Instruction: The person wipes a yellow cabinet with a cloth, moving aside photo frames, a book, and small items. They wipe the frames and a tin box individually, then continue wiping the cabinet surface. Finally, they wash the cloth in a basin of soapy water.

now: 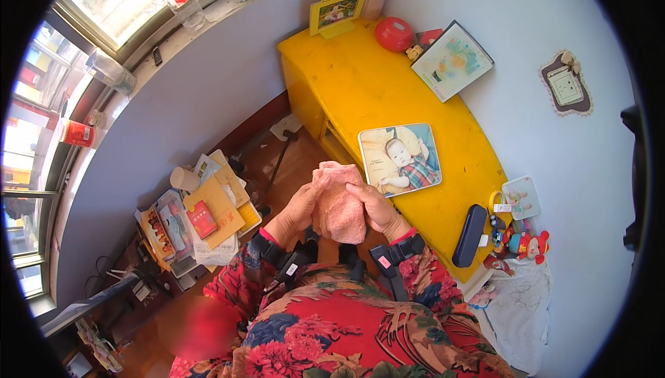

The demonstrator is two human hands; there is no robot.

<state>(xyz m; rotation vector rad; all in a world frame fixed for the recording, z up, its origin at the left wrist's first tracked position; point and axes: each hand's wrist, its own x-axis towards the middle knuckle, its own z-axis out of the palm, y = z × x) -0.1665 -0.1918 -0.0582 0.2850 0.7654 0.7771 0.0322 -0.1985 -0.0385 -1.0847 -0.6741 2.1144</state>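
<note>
A pink terry cloth [340, 211] is bunched between my two hands, in front of my body and above the floor. My left hand [297, 211] grips its left side, thumb on top. On the other side my right hand [379, 209] pinches the upper right part, with the fingers hidden behind the cloth. Just beyond the right hand, a photo panel of a baby [402, 158] lies flat on the yellow cabinet [353, 87], near its front edge.
Left, papers and envelopes [218, 204] are piled beside the wall. On the cabinet are a yellow photo frame [337, 13], a red round container [394, 34], a leaning picture board [452, 61], a dark case [470, 235] and small toys [527, 245]. Bottles [187, 9] line the windowsill.
</note>
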